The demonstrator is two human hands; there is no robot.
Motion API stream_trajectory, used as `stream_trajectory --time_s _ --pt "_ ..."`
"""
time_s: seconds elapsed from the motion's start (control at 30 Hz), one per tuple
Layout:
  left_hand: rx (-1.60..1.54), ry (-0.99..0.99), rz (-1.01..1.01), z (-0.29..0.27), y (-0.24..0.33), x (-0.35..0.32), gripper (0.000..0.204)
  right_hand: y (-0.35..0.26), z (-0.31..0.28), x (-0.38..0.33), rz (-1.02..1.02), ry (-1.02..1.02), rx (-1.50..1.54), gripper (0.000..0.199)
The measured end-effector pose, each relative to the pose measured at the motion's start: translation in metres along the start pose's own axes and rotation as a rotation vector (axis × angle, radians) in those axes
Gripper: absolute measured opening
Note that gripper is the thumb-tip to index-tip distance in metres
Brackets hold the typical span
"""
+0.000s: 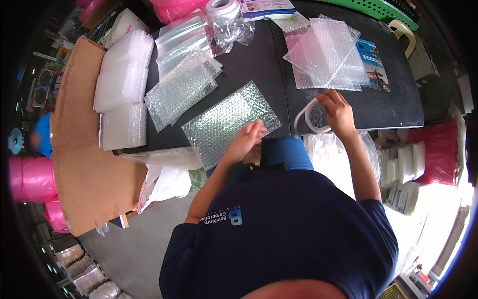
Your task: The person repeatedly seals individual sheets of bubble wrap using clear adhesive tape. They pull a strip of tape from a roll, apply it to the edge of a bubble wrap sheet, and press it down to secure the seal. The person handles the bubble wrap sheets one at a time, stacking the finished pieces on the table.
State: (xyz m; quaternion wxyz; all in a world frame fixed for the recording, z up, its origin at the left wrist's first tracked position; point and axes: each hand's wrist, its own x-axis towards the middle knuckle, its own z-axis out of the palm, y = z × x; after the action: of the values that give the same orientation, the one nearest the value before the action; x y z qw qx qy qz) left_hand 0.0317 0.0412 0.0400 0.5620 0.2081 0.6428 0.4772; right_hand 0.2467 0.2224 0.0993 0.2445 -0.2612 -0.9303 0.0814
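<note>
A silvery bubble-wrap pouch [229, 119] lies slanted at the table's near edge, its lower corner jutting past it. Over its right part is my left hand [245, 141], fingers bent and bunched together. The fingertips are slightly blurred, and whatever they may pinch is hidden. To the right, my right hand [337, 110] grips a roll of clear tape [309, 119] by its upper rim, between thumb and fingers. The roll stands close to the front edge of the table, and a loose strip of tape curves down from its left side.
More silvery pouches [181, 92] lie at the left, beside stacked clear bubble-wrap bags [122, 84]. Loose bubble-wrap sheets [326, 52] cover a blue printed sheet [373, 65] at the right. Farther back are a white tape roll [223, 7] and crumpled film [234, 32]. Brown cardboard [79, 139] borders the left.
</note>
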Motion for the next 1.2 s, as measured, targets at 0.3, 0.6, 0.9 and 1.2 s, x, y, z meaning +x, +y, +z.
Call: stream_trajectory --time_s 0.3,0.6,0.9,1.2 --pt "-0.400 -0.284 -0.121 0.008 -0.009 0.015 0.030 -0.028 -0.006 -0.018 -0.029 0.076 -0.022 0.042" --pt "-0.388 -0.392 -0.221 -0.009 0.014 0.011 0.026 -0.065 -0.008 -0.034 -0.010 0.010 0.110 0.039" --pt "-0.104 -0.295 -0.138 -0.039 0.025 0.010 0.017 -0.074 -0.007 -0.041 -0.035 -0.073 0.107 0.034" --pt "0.774 0.118 0.798 -0.042 0.038 0.061 0.003 -0.097 0.031 -0.068 0.091 -0.296 0.275 0.029"
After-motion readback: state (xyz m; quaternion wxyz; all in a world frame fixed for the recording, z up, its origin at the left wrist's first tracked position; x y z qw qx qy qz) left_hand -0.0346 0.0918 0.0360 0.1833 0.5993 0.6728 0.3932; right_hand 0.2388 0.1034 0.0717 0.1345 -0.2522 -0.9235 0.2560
